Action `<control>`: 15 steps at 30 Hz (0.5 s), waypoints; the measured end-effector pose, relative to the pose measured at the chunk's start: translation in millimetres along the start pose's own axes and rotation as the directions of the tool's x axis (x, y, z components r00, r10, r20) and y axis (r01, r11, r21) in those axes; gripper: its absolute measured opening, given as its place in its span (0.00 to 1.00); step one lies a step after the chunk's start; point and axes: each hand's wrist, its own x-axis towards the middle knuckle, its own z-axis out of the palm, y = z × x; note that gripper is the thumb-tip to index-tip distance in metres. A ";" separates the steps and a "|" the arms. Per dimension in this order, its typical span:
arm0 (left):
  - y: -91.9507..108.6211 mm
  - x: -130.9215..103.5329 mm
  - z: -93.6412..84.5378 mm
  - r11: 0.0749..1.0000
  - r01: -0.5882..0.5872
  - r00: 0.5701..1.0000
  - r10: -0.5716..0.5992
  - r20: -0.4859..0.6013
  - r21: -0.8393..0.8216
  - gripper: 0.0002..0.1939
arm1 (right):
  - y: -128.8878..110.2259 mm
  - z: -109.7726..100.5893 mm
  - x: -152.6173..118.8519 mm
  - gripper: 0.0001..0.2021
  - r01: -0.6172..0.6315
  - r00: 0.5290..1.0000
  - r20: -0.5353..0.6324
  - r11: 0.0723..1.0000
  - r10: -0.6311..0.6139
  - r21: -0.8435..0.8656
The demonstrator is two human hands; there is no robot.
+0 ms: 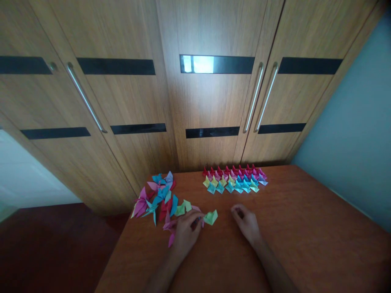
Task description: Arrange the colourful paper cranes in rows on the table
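My left hand (187,230) is closed, its thumb and fingers pinching the near end of a light green origami crane (210,217) just above the table. Pink folded paper (171,225) lies beside and partly behind that hand, and another light green crane (183,208) shows above its knuckles. To the right, my right hand (248,223) rests low over the wood with fingers curled in and nothing visible in them. Beyond both hands stand neat rows of paper cranes (230,185), running from red at the back through pink and yellow to blue in front.
A loose heap of paper cranes in pink, blue and red (161,195) covers the table's left side. The brown wooden table (305,228) meets a wooden wardrobe (210,97) with metal handles at the back. A blue-grey wall (351,134) rises along the right edge.
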 end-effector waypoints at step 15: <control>3.9 -11.4 8.9 1.000 0.008 1.000 -0.008 0.015 -0.018 0.11 | -15.4 -4.7 -17.5 0.13 0.078 0.997 0.022 0.993 -0.080 0.085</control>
